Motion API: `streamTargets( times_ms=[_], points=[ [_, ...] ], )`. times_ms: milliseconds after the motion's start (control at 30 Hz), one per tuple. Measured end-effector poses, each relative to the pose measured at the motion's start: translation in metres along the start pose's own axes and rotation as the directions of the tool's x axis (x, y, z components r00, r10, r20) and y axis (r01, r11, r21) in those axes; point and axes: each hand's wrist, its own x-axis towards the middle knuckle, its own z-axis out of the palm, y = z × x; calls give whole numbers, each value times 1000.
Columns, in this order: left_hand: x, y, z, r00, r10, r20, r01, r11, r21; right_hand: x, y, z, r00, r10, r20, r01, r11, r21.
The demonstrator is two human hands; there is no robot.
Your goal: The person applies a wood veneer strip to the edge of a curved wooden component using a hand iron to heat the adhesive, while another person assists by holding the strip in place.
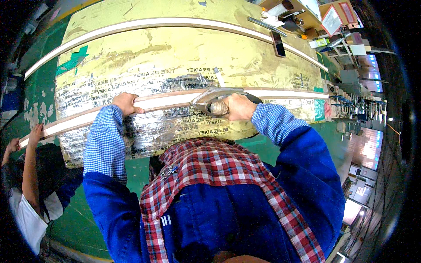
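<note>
A long white strip with brown edges (280, 94) lies crosswise over the padded yellow table top (175, 48), whose near part has printed, silvery, worn covering. My left hand (126, 104) grips this strip left of the middle, thumb on its face and fingers curled at the far edge. Right of the middle, my right hand (238, 106) holds a metal hand tool (202, 100) with a rounded, wrapped knob; the tool rests on the strip, and its underside is hidden.
A co-worker's hands (35, 131) hold the strip's left end. A second long strip (131, 24) lies farther back, with a dark phone (278, 44) and a metal bar (265, 26) beside it. Cluttered shelving (322, 19) stands back right. Green floor (87, 219) shows around the table.
</note>
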Motion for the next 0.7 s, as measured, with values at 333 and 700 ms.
streamTargets(
  times_ms=[333,700],
  points=[
    [1,-2,4,990,-137,11,137,990,21,-28,27,15,999,-50,12,51,998,-37],
    [-33,0,46,859,-112,-500,170,983,71,-91,34,20,969,-31,-247,102,954,281]
  ],
)
